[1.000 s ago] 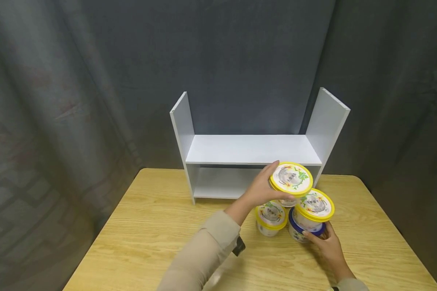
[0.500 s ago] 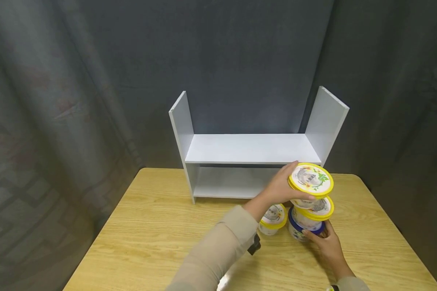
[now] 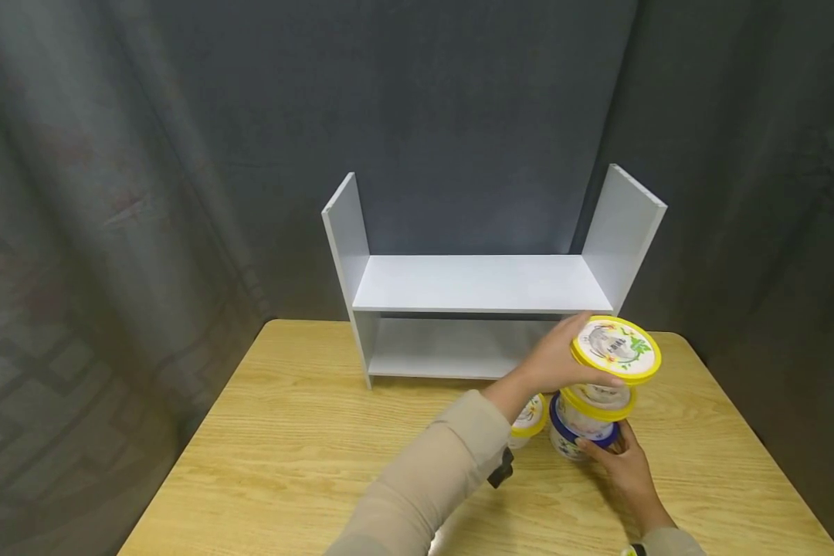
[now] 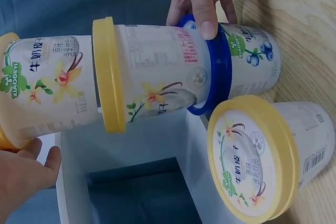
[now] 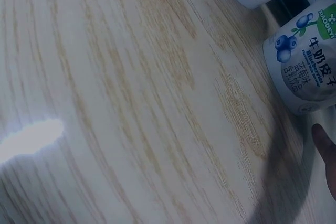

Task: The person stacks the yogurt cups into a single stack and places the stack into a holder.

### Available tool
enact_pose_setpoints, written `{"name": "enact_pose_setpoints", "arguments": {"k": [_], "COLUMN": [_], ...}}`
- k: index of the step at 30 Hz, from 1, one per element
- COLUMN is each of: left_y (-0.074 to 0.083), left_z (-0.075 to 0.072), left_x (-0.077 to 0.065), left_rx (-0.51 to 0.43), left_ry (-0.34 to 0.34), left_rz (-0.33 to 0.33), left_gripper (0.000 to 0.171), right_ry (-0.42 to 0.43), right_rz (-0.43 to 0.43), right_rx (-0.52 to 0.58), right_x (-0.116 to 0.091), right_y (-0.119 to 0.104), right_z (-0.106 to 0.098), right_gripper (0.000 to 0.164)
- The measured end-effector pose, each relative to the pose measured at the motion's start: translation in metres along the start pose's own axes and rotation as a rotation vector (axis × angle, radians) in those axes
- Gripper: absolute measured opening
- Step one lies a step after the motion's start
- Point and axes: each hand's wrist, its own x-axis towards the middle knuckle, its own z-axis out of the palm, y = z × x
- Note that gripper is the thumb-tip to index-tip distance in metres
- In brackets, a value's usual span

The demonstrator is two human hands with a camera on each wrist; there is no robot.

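My left hand grips a yellow-lidded yogurt cup by its side. In the left wrist view, that cup's base is right at the lid of a second yellow-lidded cup, nearly in line with it. The second cup stands on a blue-lidded blueberry cup, which rests on the table. My right hand holds the blueberry cup around its blue lid, thumb on the near side. Another yellow-lidded cup stands beside the stack, partly hidden by my left arm in the head view.
Behind the cups is a white two-tier shelf with upright side panels. It stands on the light wooden table. Dark grey curtains hang at the back and sides.
My left hand has carried its cup rightward from above the loose cup, over the second cup on the stack. My right hand has stayed on the blueberry cup.
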Motion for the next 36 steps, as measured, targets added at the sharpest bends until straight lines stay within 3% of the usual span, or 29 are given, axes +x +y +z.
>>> {"name": "enact_pose_setpoints", "arguments": {"k": [12,22,26,30,36], "left_y": [0.003,0.004,0.003,-0.003,-0.023], "left_z": [0.005,0.005,0.003,-0.001,-0.005], "left_x": [-0.002,-0.003,-0.005,-0.009,-0.018], "left_rx": [0.032,0.003,-0.039,-0.07,-0.063], "left_ry": [-0.033,-0.037,-0.019,0.003,0.033], "left_rz": [-0.089,-0.081,-0.108,-0.17,-0.246], "left_gripper": [0.097,0.098,0.1,0.1,0.098], "right_ry": [0.005,0.001,0.002,0.008,0.002], "right_rz": [-0.007,-0.003,-0.014,-0.027,-0.042], "right_rx": [-0.013,-0.006,0.011,0.017,0.0], "right_x": [-0.002,-0.003,-0.003,-0.003,-0.002], "right_y": [0.0,-0.001,0.001,0.001,0.001], "right_z": [0.0,0.001,0.001,0.002,0.002], "right_gripper": [0.084,0.084,0.084,0.081,0.08]}}
